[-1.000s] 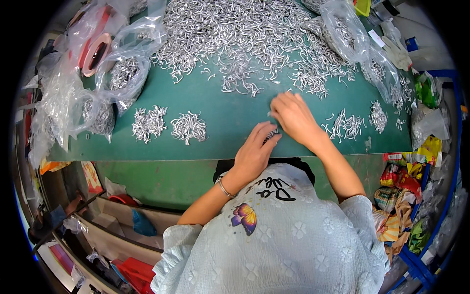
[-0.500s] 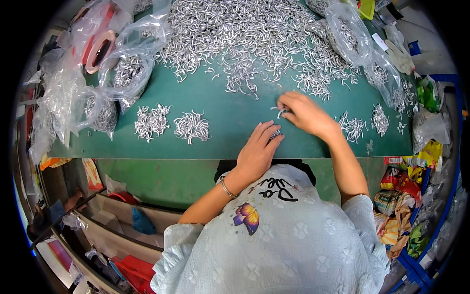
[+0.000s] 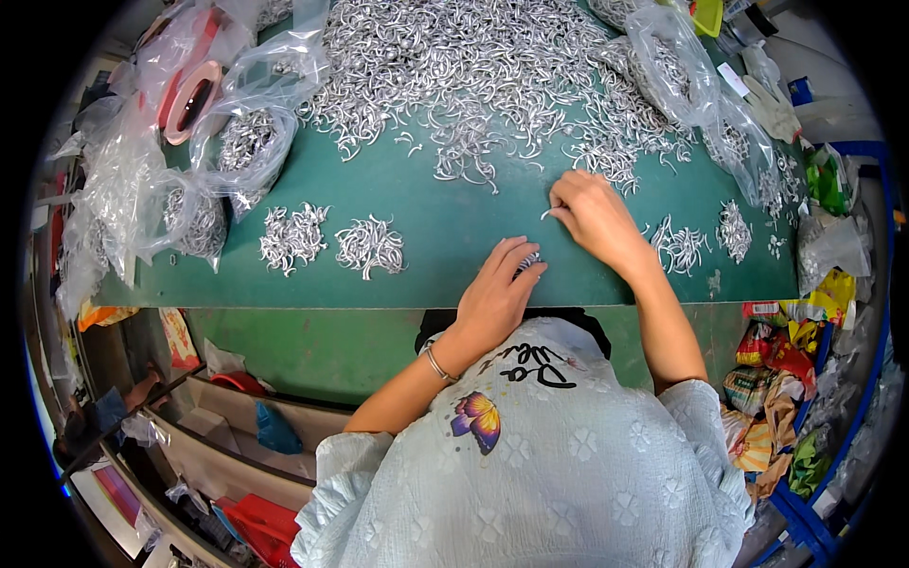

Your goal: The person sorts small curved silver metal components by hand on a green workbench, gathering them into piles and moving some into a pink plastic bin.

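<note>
My left hand (image 3: 493, 292) rests near the table's front edge, fingers curled over a few small curved silver metal pieces (image 3: 527, 262), which show between thumb and forefinger. Farther right, my right hand (image 3: 597, 216) is closed in a pinch, and the tip of one curved silver metal piece (image 3: 546, 215) pokes out from its fingertips. A big loose heap of the same silver pieces (image 3: 454, 66) covers the far part of the green table (image 3: 454, 222). Just beyond the right hand lies the heap's near fringe (image 3: 606, 166).
Two small piles (image 3: 294, 235) (image 3: 370, 246) of pieces lie left; two more (image 3: 682, 246) (image 3: 734, 233) lie right. Clear plastic bags with pieces (image 3: 248, 142) (image 3: 672, 71) stand at both sides. A pink-rimmed oval object (image 3: 194, 102) sits back left, a glove (image 3: 775, 112) back right.
My right hand has shifted slightly right and away from the left hand, and less of the piece in its fingers shows. The left hand has hardly moved.
</note>
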`<act>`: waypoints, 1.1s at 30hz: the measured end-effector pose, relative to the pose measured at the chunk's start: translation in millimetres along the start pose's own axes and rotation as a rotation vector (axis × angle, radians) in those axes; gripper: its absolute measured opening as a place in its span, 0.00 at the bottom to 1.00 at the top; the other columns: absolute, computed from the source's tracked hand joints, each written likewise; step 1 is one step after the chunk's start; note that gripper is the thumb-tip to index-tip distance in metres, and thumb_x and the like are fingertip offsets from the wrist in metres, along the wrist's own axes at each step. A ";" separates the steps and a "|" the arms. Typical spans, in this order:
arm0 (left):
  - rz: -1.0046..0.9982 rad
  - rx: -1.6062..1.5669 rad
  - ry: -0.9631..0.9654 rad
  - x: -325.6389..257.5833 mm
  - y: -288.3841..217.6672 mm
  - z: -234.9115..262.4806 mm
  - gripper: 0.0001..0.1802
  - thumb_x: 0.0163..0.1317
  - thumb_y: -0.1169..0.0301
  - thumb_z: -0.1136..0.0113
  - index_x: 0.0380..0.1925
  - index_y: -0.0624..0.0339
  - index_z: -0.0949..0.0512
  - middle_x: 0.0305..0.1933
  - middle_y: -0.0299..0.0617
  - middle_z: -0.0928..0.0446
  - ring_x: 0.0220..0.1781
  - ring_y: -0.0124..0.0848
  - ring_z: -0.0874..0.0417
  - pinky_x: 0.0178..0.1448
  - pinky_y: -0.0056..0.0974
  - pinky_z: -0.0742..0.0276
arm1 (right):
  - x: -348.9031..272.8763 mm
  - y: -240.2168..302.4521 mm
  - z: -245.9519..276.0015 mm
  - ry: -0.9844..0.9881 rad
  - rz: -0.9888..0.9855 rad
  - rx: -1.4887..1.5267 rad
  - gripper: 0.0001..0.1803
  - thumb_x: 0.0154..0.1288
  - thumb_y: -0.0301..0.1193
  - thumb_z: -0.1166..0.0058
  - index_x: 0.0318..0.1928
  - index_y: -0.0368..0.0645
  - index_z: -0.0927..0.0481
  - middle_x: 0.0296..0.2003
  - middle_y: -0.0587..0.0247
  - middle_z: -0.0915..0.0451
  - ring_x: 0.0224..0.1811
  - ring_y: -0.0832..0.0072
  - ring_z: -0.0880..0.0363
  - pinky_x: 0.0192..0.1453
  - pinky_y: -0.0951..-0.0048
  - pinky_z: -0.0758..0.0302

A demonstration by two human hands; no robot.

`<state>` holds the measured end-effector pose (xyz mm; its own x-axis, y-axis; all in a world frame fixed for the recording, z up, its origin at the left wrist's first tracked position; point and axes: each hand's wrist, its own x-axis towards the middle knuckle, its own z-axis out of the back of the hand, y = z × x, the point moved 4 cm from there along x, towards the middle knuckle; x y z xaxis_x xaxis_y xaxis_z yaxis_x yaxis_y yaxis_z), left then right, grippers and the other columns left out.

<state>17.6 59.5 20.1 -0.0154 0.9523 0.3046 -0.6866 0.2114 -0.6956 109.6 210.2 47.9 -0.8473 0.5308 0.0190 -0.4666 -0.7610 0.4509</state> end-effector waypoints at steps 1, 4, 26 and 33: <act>0.001 0.000 -0.002 -0.2 0.0 -0.2 0.13 0.56 0.80 0.38 0.43 0.62 0.21 0.55 0.46 0.26 0.63 0.47 0.28 0.61 0.45 0.26 | 0.7 -5.7 2.7 0.004 -0.041 0.069 0.07 0.55 0.25 0.38 0.31 0.38 0.24 0.32 0.54 0.23 0.43 0.56 0.25 0.47 0.58 0.30; 0.006 0.000 -0.008 -0.4 0.0 0.5 0.13 0.56 0.80 0.38 0.43 0.62 0.21 0.55 0.46 0.26 0.63 0.47 0.27 0.61 0.45 0.26 | 1.6 -18.8 17.4 0.033 -0.184 0.288 0.03 0.57 0.22 0.42 0.31 0.37 0.23 0.35 0.52 0.21 0.44 0.55 0.24 0.50 0.59 0.31; 0.066 -0.015 -0.052 1.0 -0.1 2.4 0.32 0.55 0.80 0.36 0.61 0.59 0.33 0.68 0.52 0.36 0.72 0.52 0.37 0.71 0.50 0.35 | 27.0 0.9 -10.0 -0.104 -0.096 0.351 0.05 0.59 0.22 0.42 0.35 0.36 0.22 0.33 0.55 0.23 0.38 0.58 0.25 0.43 0.61 0.28; 0.013 0.118 0.101 -1.6 3.1 -7.7 0.21 0.60 0.77 0.43 0.55 0.63 0.27 0.66 0.50 0.33 0.73 0.48 0.38 0.75 0.53 0.42 | 46.3 -15.7 -8.0 -0.228 0.036 -0.290 0.11 0.50 0.17 0.47 0.36 0.38 0.23 0.38 0.58 0.25 0.47 0.61 0.29 0.51 0.63 0.34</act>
<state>21.1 60.3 12.5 0.0448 0.9733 0.2251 -0.7676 0.1778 -0.6158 75.7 243.8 34.6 -0.8014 0.5463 0.2436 -0.5178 -0.8375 0.1748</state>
